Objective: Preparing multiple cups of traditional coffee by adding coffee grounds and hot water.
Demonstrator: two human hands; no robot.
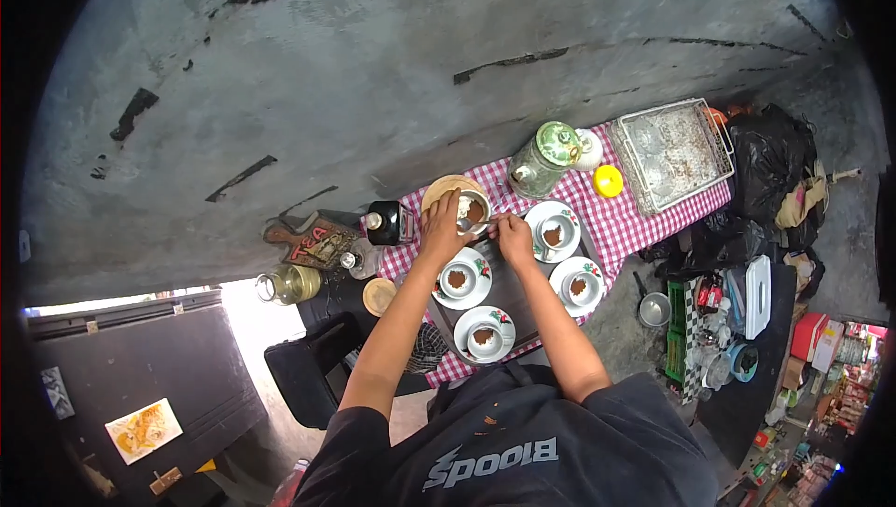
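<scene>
My left hand (441, 227) grips the left side of a light-coloured bowl (484, 197), fingers over its rim. Inside lie brown powder and a whitish substance. My right hand (513, 235) holds a metal spoon (480, 222) whose head dips into the bowl. Behind the bowl is a round wooden lid or board (442, 189). Below my hands, a dark tray (509, 297) bears several white cups on saucers with floral decoration. Brown powder shows in the upper left cup (457, 279), lower left cup (484, 340), upper right cup (556, 233) and lower right cup (579, 287).
A checked cloth (637, 230) covers the table. Behind the tray stand a green canister (539, 164), a yellow lid (607, 181) and a wire rack (675, 154). At left are a dark bottle (385, 222), a glass jar (290, 284) and a wooden sign (308, 241). A wall rises behind.
</scene>
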